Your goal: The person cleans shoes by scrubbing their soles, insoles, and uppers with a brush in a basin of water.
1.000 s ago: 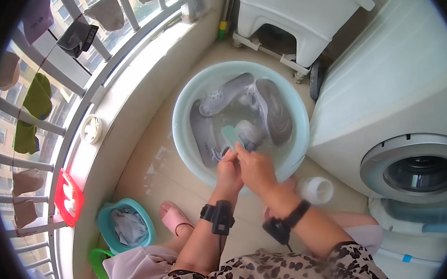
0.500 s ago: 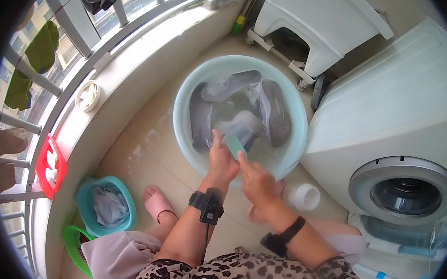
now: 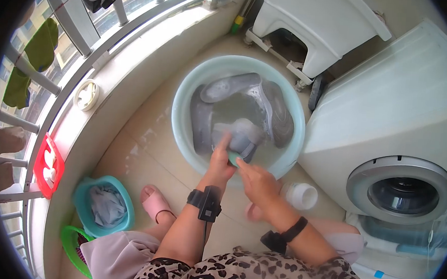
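Note:
A pale blue basin point(image 3: 180, 110) of cloudy water stands before me with grey shoes in it, among them one along the back point(image 3: 232, 85) and one at the right point(image 3: 279, 117). Near the basin's front edge, my left hand point(image 3: 221, 161) is closed at a lighter grey shoe point(image 3: 245, 130), its thumb side up; its grip is partly hidden. My right hand point(image 3: 257, 183) is closed on a small green brush point(image 3: 233, 159), which lies against the shoe beside my left hand. The bristles are not visible.
To the right are a white bottle point(image 3: 301, 196) and a front-loading washing machine point(image 3: 404, 152). A white sink point(image 3: 314, 32) stands behind. At left are a teal tub point(image 3: 130, 200) of cloth, a green basket point(image 3: 68, 248) and a red tray point(image 3: 50, 166).
The green brush has moved down and tilted, showing less of its back. My right hand has shifted slightly; my left hand stays at the lighter shoe.

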Available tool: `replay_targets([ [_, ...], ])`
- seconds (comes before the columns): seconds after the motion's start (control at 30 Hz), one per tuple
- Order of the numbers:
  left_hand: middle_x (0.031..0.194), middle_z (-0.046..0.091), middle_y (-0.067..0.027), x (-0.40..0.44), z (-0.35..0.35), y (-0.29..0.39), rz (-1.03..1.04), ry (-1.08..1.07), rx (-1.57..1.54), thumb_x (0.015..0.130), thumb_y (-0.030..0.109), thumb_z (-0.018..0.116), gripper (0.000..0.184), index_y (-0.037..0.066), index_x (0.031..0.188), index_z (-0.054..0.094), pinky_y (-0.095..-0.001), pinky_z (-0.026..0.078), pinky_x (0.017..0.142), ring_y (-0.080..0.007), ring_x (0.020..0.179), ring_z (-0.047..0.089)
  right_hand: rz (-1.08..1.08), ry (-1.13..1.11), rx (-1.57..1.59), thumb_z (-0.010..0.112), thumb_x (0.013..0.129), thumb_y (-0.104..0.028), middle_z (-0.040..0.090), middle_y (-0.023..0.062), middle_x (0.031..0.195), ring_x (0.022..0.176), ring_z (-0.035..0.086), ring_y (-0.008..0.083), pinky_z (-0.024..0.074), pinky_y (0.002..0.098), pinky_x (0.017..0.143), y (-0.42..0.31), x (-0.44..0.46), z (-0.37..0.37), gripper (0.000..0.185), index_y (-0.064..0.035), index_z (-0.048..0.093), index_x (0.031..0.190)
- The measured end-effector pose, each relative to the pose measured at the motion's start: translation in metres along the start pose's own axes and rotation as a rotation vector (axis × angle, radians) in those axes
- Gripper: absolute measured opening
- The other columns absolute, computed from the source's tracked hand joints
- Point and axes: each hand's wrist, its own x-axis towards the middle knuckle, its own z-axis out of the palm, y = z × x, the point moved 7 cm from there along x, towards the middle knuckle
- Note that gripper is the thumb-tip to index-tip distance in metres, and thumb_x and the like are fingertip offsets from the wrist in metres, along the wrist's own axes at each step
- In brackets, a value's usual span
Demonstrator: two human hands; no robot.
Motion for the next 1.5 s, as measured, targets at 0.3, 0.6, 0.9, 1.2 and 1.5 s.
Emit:
replay_targets([
  [0.3, 0.099, 0.060, -0.0122, -0.006, -0.036, 0.002, -0.098, 0.011, 0.257, 0.083, 0.010, 0.057, 0.026, -0.005, 0.104, 0.056, -0.0406, 0.047, 0.087, -0.0266, 0.093, 0.059, 0.220, 0.055, 0.178, 0.058, 0.082, -0.001, 0.063, 0.0189, 0.077, 0.067, 0.062, 0.0334, 0.0486, 0.0377, 0.061, 0.024, -0.060, -0.049, 0.031, 0.0006, 0.061, 0.113],
  [0.6, 0.109, 0.061, -0.0153, -0.025, -0.057, -0.014, -0.141, 0.110, 0.498, 0.092, 0.017, 0.055, 0.034, -0.007, 0.116, 0.053, -0.0418, 0.047, 0.087, -0.0256, 0.095, 0.060, 0.306, -0.166, 0.089, 0.051, 0.087, -0.013, 0.063, 0.0212, 0.080, 0.075, 0.063, 0.0391, 0.0478, 0.0458, 0.065, 0.076, 0.004, 0.012, 0.024, -0.0117, 0.066, 0.106],
  [0.9, 0.096, 0.063, -0.0127, -0.030, -0.049, 0.002, -0.235, 0.287, 0.599, 0.090, 0.012, 0.056, 0.025, -0.008, 0.106, 0.056, -0.0374, 0.051, 0.072, -0.0217, 0.084, 0.062, 0.468, -0.456, 0.094, 0.054, 0.083, -0.021, 0.067, 0.0189, 0.093, 0.088, 0.064, 0.0324, 0.0499, 0.0398, 0.076, 0.189, 0.001, 0.093, 0.028, -0.0087, 0.067, 0.105],
  [1.2, 0.081, 0.061, -0.0084, -0.011, -0.050, -0.029, -0.069, 0.197, 1.025, 0.080, 0.005, 0.057, 0.020, -0.007, 0.095, 0.057, -0.0309, 0.048, 0.058, -0.0150, 0.068, 0.060, 0.234, -0.571, -0.103, 0.052, 0.086, -0.018, 0.067, 0.0171, 0.088, 0.083, 0.064, 0.0336, 0.0501, 0.0435, 0.072, 0.071, 0.020, -0.019, 0.024, -0.0114, 0.068, 0.103],
  [1.5, 0.082, 0.062, -0.0069, -0.017, -0.044, -0.025, -0.011, 0.171, 0.780, 0.081, 0.007, 0.053, 0.019, -0.004, 0.096, 0.058, -0.0294, 0.046, 0.060, -0.0146, 0.069, 0.058, 0.285, -0.375, -0.210, 0.053, 0.085, -0.021, 0.066, 0.0155, 0.090, 0.086, 0.062, 0.0368, 0.0495, 0.0477, 0.074, 0.148, 0.067, 0.063, 0.020, -0.0140, 0.068, 0.096],
])
